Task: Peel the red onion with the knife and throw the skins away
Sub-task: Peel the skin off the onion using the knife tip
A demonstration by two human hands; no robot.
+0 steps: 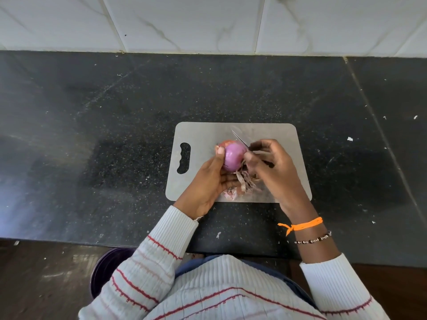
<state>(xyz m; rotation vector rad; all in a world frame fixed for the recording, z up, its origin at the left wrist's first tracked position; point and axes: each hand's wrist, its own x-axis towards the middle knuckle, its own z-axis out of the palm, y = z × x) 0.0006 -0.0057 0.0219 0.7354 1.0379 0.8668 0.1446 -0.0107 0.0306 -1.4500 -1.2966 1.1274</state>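
Fingers of the left hand (209,179) are clamping the onion (234,155) over the board (203,135). The right hand (275,167), at the onion's three o'clock, is gripping the knife (240,139), with skins (245,183) lying at six o'clock.

**What we cannot make out**

We see only the blade tip of the knife (239,138); the right hand (275,167) hides its handle. Our sleeve covers most of a purple container (105,271) at lower left.

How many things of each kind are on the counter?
Onion: 1
Knife: 1
Cutting board: 1
Pile of skins: 1
Total: 4
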